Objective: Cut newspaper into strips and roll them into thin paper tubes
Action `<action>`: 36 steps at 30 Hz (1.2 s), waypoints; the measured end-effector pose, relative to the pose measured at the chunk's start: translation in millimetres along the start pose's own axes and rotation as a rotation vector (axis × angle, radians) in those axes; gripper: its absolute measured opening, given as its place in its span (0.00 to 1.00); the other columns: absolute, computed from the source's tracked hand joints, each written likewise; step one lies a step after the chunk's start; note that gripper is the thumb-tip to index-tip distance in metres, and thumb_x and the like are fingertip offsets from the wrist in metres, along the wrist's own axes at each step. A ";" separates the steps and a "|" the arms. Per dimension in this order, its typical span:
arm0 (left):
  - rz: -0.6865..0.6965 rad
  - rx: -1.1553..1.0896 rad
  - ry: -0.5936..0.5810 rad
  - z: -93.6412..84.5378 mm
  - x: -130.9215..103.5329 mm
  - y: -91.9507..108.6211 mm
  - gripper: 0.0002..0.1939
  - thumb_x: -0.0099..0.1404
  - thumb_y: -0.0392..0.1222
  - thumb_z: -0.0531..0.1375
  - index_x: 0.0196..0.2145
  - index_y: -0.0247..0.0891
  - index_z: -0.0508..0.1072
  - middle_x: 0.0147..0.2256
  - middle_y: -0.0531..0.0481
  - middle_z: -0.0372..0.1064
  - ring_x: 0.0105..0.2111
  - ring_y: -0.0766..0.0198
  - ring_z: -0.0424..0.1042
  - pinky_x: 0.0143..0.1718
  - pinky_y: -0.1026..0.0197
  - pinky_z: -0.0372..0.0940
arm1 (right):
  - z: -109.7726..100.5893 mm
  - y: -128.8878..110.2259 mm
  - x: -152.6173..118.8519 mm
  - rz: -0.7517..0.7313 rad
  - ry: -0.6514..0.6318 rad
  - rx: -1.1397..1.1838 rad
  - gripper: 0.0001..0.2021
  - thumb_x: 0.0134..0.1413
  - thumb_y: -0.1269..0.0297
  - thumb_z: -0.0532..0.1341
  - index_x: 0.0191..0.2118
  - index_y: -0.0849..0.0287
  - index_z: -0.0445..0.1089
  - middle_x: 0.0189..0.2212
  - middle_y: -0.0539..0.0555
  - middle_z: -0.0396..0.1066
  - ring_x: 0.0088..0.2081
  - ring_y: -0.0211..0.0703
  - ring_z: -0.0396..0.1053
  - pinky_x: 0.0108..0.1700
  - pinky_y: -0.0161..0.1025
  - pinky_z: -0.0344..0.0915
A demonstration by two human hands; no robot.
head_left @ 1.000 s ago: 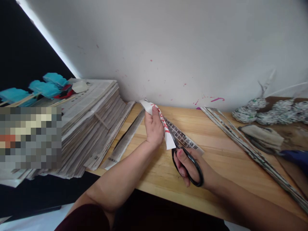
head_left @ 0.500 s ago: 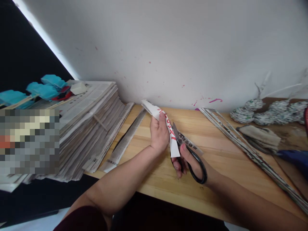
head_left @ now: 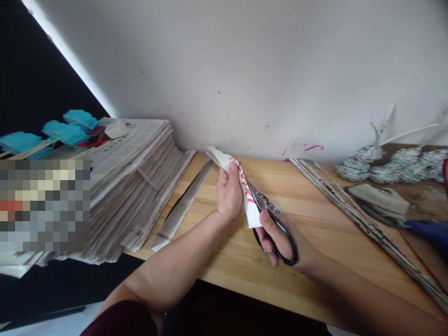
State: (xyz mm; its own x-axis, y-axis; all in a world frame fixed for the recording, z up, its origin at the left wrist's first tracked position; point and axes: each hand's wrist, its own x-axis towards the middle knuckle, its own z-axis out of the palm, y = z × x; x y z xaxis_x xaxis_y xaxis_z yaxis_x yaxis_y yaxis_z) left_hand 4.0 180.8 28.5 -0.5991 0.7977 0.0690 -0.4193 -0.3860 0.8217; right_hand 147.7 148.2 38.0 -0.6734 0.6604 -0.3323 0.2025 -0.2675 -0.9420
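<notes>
Grasping a white paper strip with red lettering (head_left: 254, 217), the left hand (head_left: 230, 191) pinches it over the pale wooden tabletop (head_left: 224, 261). The right hand (head_left: 276, 233) grips black-handled metal scissors (head_left: 295, 252), their blades along the strip's right side (whether they bite into it, I cannot tell). Leftward, a narrow grey newsprint strip (head_left: 189, 196) lies near a thick newspaper stack (head_left: 140, 186); long thin paper rods (head_left: 364, 224) lie rightward.
</notes>
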 end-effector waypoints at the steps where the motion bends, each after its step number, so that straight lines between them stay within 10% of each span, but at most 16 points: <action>1: -0.035 -0.041 -0.008 -1.1 4.1 3.8 0.22 0.63 0.63 0.61 0.39 0.40 0.69 0.25 0.55 0.63 0.22 0.69 0.61 0.28 0.63 0.60 | -1.1 -2.1 0.0 0.015 0.002 -0.013 0.37 0.36 0.21 0.57 0.20 0.57 0.59 0.11 0.43 0.57 0.10 0.28 0.55 0.11 0.29 0.57; 10: -0.039 -0.144 0.037 -17.0 38.2 25.0 0.25 0.55 0.60 0.68 0.39 0.37 0.72 0.24 0.56 0.62 0.20 0.72 0.62 0.25 0.65 0.59 | -5.8 -4.1 1.6 0.043 0.001 -0.065 0.29 0.42 0.35 0.67 0.23 0.58 0.61 0.13 0.43 0.58 0.12 0.28 0.55 0.11 0.27 0.58; 36: 0.091 0.203 0.051 0.1 -2.0 7.6 0.26 0.63 0.69 0.55 0.32 0.40 0.65 0.23 0.54 0.59 0.23 0.68 0.57 0.26 0.62 0.56 | -5.4 10.3 0.0 -0.231 -0.106 -0.170 0.39 0.60 0.30 0.45 0.14 0.59 0.64 0.11 0.51 0.60 0.15 0.34 0.61 0.19 0.32 0.59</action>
State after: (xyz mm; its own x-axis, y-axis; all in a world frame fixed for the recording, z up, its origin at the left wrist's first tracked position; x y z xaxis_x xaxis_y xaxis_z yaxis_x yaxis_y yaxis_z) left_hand 2.1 176.3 34.7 -0.6638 0.7376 0.1233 -0.2192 -0.3496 0.9109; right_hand 153.6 149.3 28.0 -0.7839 0.6111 -0.1100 0.1457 0.0088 -0.9893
